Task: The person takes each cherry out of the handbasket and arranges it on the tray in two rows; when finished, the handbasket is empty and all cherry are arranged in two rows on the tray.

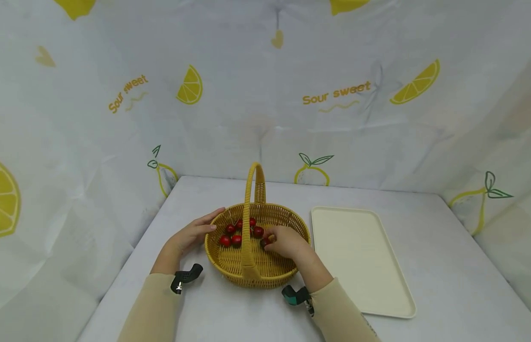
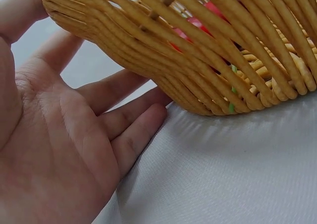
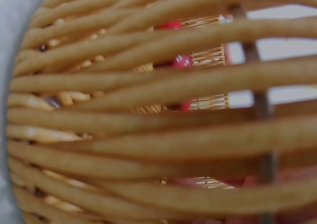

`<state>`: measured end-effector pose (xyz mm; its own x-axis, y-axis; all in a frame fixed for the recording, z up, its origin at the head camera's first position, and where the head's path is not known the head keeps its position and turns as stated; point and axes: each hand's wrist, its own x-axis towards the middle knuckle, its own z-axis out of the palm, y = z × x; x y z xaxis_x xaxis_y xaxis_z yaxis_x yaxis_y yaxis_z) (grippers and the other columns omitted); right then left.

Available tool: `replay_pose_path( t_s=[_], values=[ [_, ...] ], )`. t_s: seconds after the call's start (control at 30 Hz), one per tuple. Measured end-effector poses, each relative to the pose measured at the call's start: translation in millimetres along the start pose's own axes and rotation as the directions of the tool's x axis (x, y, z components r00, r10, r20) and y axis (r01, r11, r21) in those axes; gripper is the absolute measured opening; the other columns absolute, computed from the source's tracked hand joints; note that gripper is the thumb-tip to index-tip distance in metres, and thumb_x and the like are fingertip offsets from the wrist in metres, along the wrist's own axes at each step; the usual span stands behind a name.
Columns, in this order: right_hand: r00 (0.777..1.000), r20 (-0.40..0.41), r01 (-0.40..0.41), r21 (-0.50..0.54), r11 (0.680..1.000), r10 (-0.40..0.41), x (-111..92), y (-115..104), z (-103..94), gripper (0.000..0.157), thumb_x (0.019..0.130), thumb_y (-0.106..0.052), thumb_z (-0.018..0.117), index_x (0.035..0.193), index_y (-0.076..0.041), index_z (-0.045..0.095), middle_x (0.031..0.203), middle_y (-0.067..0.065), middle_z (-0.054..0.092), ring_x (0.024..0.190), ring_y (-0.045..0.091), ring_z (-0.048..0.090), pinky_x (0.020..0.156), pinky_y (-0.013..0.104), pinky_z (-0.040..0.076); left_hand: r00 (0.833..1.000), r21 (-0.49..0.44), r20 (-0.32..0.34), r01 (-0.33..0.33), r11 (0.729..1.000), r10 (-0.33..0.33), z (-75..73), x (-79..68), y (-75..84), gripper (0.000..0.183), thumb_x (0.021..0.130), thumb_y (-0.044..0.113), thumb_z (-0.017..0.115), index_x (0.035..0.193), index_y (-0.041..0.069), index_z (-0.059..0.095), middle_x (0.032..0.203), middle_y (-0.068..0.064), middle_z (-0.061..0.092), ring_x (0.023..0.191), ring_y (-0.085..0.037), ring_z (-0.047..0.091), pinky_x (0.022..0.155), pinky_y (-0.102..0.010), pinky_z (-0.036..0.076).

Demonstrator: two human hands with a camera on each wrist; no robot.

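Note:
A yellow-brown wicker basket (image 1: 299,228) with a tall arched handle stands on the table, holding several red cherries (image 1: 236,241). At its left side, my left hand (image 1: 192,236) touches the rim and outer wall with fairly straight fingers. In the left wrist view, the left hand (image 2: 64,130) shows its palm beside the woven wall. My right hand (image 1: 288,243) reaches inside, right of the handle, and pinches a dark red cherry (image 1: 265,242). The right wrist view is mostly filled by the basket wall (image 3: 148,85), which hides most of that hand.
A cream rectangular tray (image 1: 355,256) lies to the right of the basket, its left edge close to the right forearm. White cloth (image 1: 222,313) covers the table. Behind rises a white backdrop (image 1: 248,95) printed with lemons.

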<state>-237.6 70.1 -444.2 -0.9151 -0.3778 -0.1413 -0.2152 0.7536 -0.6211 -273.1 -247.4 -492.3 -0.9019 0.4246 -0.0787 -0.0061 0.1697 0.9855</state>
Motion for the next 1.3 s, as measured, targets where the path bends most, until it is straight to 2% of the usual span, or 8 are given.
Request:
replay_pose_path(
  t_s=[0.13,0.37,0.7,0.87,1.03,1.3],
  values=[
    [1.000,0.010,-0.011,-0.011,1.000,0.011,-0.8,-0.3,0.4,0.028,0.088,-0.013,0.082,0.114,-0.008,0.073,0.109,0.010,0.072,0.103,0.026,0.066,0.091,0.046,0.055,1.000,0.005,0.004,0.003,1.000,-0.003,-0.3,0.7,0.1,0.066,0.098,0.025,0.059,0.161,0.026,0.038,0.168,0.002,0.027,0.156,-0.028,0.014,0.120,-0.067,0.008],
    [1.000,0.016,0.005,-0.002,1.000,-0.005,-2.5,-0.6,-1.4,0.027,0.084,-0.013,0.085,0.109,-0.007,0.074,0.106,0.008,0.071,0.096,0.022,0.064,0.087,0.043,0.056,1.000,0.021,0.005,-0.001,1.000,0.001,-1.7,0.3,0.5,0.066,0.099,0.027,0.059,0.161,0.026,0.037,0.168,0.003,0.026,0.156,-0.028,0.012,0.120,-0.067,0.006],
    [0.992,0.030,0.117,0.053,0.992,-0.119,-4.4,0.7,-5.6,0.026,0.085,-0.015,0.084,0.108,-0.009,0.074,0.084,-0.001,0.063,0.075,0.016,0.056,0.065,0.030,0.049,1.000,0.026,0.015,0.002,1.000,-0.002,-1.7,0.2,0.7,0.065,0.101,0.026,0.058,0.162,0.026,0.036,0.168,0.002,0.025,0.156,-0.027,0.013,0.120,-0.065,0.008],
    [0.987,-0.013,0.160,0.044,0.986,-0.159,-5.0,-0.1,-9.0,0.027,0.086,-0.016,0.084,0.111,-0.011,0.073,0.080,-0.001,0.060,0.072,0.015,0.054,0.060,0.029,0.046,0.999,0.015,0.033,-0.010,1.000,0.010,-2.6,0.7,-0.9,0.064,0.102,0.026,0.057,0.162,0.025,0.035,0.168,0.001,0.025,0.156,-0.027,0.012,0.121,-0.064,0.008],
    [0.985,-0.061,0.165,0.037,0.986,-0.163,-8.6,-3.6,-14.9,0.030,0.087,-0.019,0.082,0.116,-0.016,0.073,0.081,0.000,0.058,0.070,0.015,0.052,0.058,0.029,0.044,0.999,0.007,0.038,-0.013,1.000,0.012,-2.6,0.5,-1.0,0.064,0.102,0.027,0.057,0.162,0.026,0.035,0.169,0.001,0.025,0.156,-0.028,0.013,0.121,-0.063,0.010],
    [0.961,-0.187,0.208,0.011,0.978,-0.203,-16.6,-12.8,-28.7,0.031,0.088,-0.017,0.081,0.117,-0.020,0.071,0.097,0.000,0.061,0.088,0.019,0.055,0.073,0.037,0.050,1.000,0.004,0.027,-0.012,1.000,0.012,-2.6,0.1,-1.2,0.063,0.102,0.027,0.057,0.161,0.026,0.036,0.168,0.001,0.026,0.156,-0.028,0.015,0.121,-0.063,0.012]
  ],
)
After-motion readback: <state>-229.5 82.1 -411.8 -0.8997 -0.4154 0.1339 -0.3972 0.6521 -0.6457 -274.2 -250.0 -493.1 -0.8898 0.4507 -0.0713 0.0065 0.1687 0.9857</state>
